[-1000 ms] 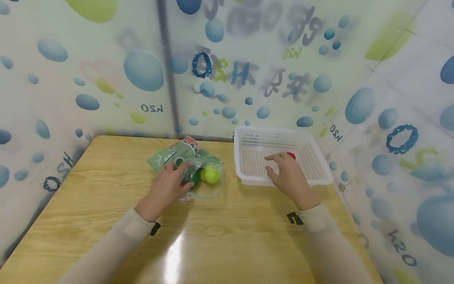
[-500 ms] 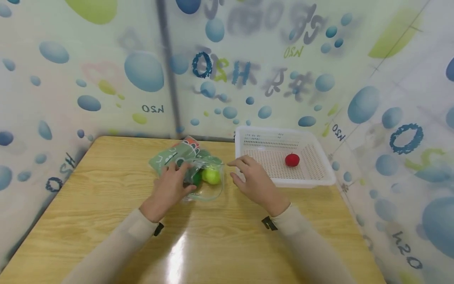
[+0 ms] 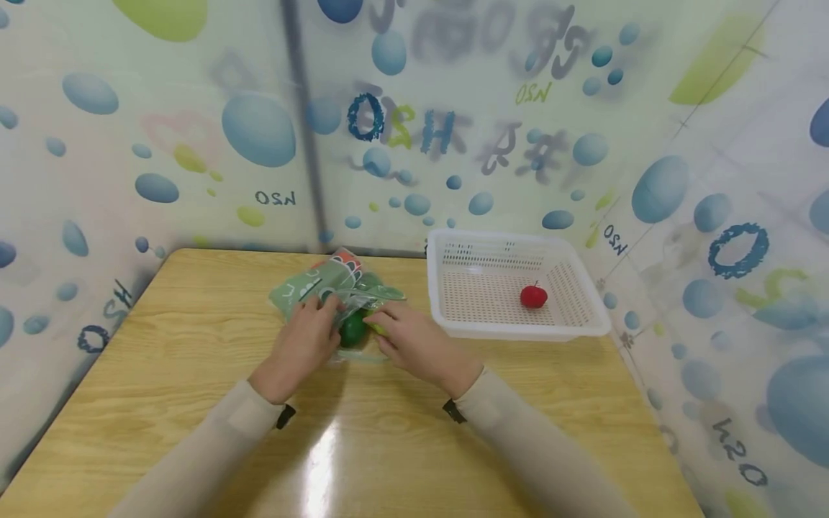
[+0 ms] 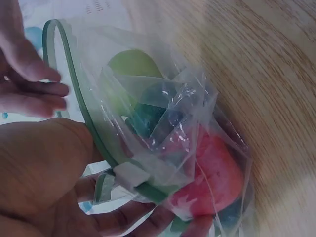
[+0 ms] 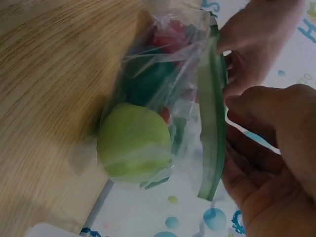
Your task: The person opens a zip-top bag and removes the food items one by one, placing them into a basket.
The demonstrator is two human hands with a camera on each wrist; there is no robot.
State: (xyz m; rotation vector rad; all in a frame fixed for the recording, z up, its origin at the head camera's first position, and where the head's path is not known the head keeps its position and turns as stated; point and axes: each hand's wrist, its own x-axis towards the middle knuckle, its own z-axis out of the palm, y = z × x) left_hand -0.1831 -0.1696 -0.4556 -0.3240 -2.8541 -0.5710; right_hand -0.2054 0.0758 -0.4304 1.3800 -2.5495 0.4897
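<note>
A clear zip bag [image 3: 372, 288] with a green printed face lies on the table, its mouth toward me. My left hand [image 3: 303, 349] grips the bag beside its zip strip, thumb and fingers on either side of the plastic in the left wrist view. Inside are a yellow-green apple [image 5: 133, 143], a dark green round piece [image 3: 352, 329] and a red piece [image 4: 219, 170]. My right hand [image 3: 417, 344] is at the mouth, fingers loosely bent. Its fingertips overlap the apple in the head view, while the right wrist view shows them right at the zip strip, apart from the apple.
A white perforated plastic basket [image 3: 512, 331] stands to the right of the bag, with a red apple-like fruit [image 3: 534, 296] in it. The wooden table [image 3: 388, 446] meets a wall covering [image 3: 453, 180] printed with blue bubbles at the back and right.
My right hand has moved left from over the basket to the bag's mouth, leaving the red fruit in plain view in the basket. My left hand has stayed at the bag.
</note>
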